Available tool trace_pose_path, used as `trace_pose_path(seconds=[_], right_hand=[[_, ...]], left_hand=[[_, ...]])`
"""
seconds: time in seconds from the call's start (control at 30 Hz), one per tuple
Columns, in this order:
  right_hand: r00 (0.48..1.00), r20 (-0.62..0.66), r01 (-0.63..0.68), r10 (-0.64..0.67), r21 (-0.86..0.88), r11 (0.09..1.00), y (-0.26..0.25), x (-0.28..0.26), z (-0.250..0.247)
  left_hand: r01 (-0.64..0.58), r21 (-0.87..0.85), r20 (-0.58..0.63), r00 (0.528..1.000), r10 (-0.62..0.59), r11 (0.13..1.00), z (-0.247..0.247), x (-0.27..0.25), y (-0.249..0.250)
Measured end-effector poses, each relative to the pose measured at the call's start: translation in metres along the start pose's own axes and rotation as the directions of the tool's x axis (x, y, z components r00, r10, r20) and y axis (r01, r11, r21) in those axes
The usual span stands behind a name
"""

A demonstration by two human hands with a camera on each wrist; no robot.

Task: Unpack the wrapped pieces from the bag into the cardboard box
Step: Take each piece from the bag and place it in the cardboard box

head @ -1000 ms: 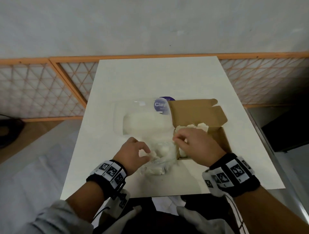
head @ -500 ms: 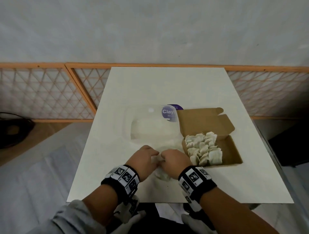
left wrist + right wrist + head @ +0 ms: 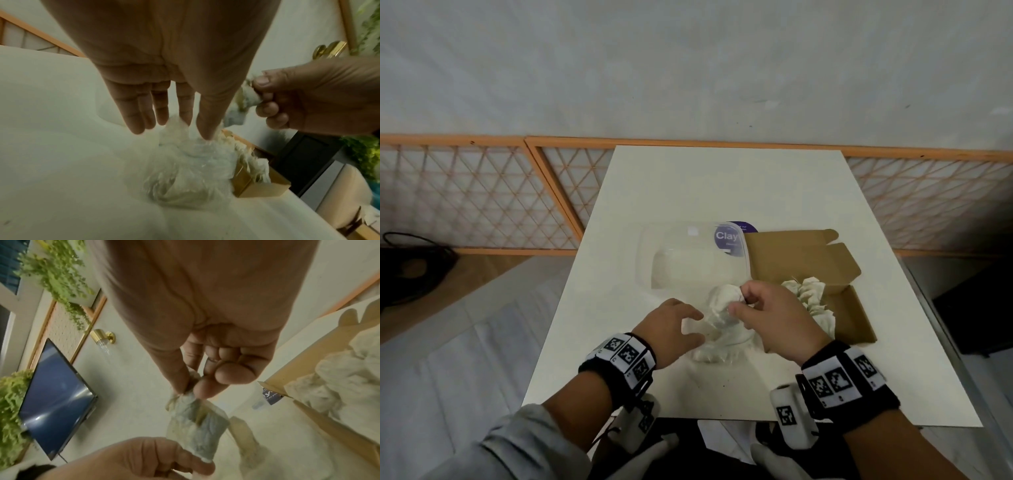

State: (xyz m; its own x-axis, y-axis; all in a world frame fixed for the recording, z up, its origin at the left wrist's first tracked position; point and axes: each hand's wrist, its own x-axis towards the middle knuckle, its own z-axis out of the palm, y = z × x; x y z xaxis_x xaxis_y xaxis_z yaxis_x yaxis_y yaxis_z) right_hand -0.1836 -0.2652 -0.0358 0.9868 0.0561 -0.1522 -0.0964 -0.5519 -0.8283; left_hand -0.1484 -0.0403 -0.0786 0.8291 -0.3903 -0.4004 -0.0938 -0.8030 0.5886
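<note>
Fingers (image 3: 185, 382) of the right hand (image 3: 777, 318) are pinched on one wrapped piece (image 3: 197, 426), lifted just above the bag (image 3: 185, 175). That bag is pinned to the counter (image 3: 722, 185) by the left hand (image 3: 671, 329), fingers nearly straight, so nothing is dragged along. Beside the bag, the cardboard box (image 3: 852, 322) is kept open for loading.

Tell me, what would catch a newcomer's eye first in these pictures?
Probably the two hands meeting at the near middle of the white table: the right hand pinches a wrapped piece by its twisted end, lifted above the crumpled clear bag, which the left hand touches with straight fingers. Just to the right, the open cardboard box already holds a heap of wrapped pieces.
</note>
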Motion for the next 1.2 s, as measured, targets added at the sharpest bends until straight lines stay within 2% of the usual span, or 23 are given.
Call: trace_pose_path(seconds=[0.07,0.17,0.27,0.47,0.73,0.83,0.9,1.0,1.13,1.2], right_hand=[[1.0,0.005,0.002,-0.002,0.043,0.999,-0.001,-0.002,-0.002],[1.0,0.015,-0.002,0.001,0.058,0.998,-0.002,-0.004,0.0],[1.0,0.011,0.012,-0.013,0.08,0.997,-0.003,-0.004,0.002],[0.998,0.048,0.042,-0.047,0.088,0.995,-0.005,-0.006,0.005],[0.999,0.038,-0.031,0.025,0.167,0.986,0.012,-0.005,0.005],[0.997,0.024,-0.079,0.077,0.078,0.994,0.015,-0.006,0.007],[0.996,0.008,-0.084,0.083,0.048,0.995,0.008,-0.008,0.004],[0.998,0.047,-0.037,0.029,0.188,0.981,-0.007,-0.01,-0.003],[0.997,0.074,-0.061,0.032,0.44,0.896,-0.029,-0.016,-0.014],[0.997,0.074,-0.016,-0.019,0.445,0.896,-0.036,-0.016,-0.017]], left_hand=[[-0.036,-0.055,-0.024,0.999,0.035,0.998,-0.005,-0.004,0.001],[-0.055,-0.287,-0.09,0.995,0.031,0.956,-0.016,-0.011,0.011],[-0.047,-0.555,-0.1,0.995,-0.011,0.831,-0.024,-0.015,0.027],[-0.027,-0.765,-0.056,0.998,-0.024,0.644,-0.028,-0.011,0.041],[-0.089,-0.817,-0.164,0.983,-0.081,0.57,-0.036,-0.012,0.04],[-0.104,-0.866,-0.159,0.985,-0.072,0.489,-0.039,-0.013,0.042],[-0.118,-0.866,-0.153,0.988,-0.031,0.487,-0.042,-0.015,0.044],[-0.147,-0.85,-0.162,0.987,0.014,0.505,-0.044,-0.019,0.05],[-0.165,-0.846,-0.181,0.983,0.019,0.507,-0.047,-0.022,0.059],[-0.18,-0.841,-0.194,0.981,0.026,0.51,-0.048,-0.023,0.061]])
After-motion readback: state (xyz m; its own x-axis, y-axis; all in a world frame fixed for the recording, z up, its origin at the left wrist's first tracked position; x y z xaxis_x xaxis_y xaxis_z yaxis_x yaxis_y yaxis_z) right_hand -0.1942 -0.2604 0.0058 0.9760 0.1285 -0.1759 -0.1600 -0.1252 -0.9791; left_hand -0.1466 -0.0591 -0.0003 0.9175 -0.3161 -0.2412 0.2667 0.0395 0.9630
